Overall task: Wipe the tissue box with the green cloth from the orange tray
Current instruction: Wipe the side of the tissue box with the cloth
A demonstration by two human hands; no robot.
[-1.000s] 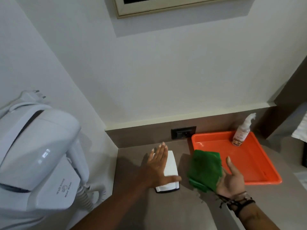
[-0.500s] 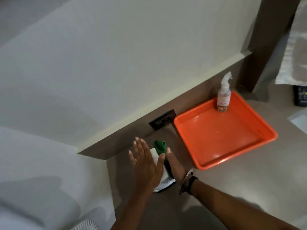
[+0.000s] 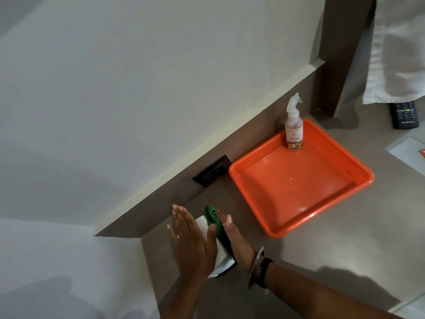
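A white tissue box [image 3: 219, 255] sits on the brown counter near the wall corner. My left hand [image 3: 194, 244] lies flat on its top and left side, fingers straight and together. My right hand [image 3: 236, 240] presses the folded green cloth [image 3: 213, 218] against the box's right side; most of the cloth is hidden between hand and box. The orange tray [image 3: 299, 208] lies to the right of the box, with only a spray bottle in it.
A spray bottle [image 3: 293, 127] stands in the tray's far corner. A black wall socket [image 3: 212, 173] sits behind the box. A remote control [image 3: 404, 115] and white fabric [image 3: 400, 54] are at the far right. A wall closes the left side.
My right hand brought the green cloth from beside the tray onto the box's right side. My view swung right, and the wall hair dryer left the frame. The left hand stayed on the box.
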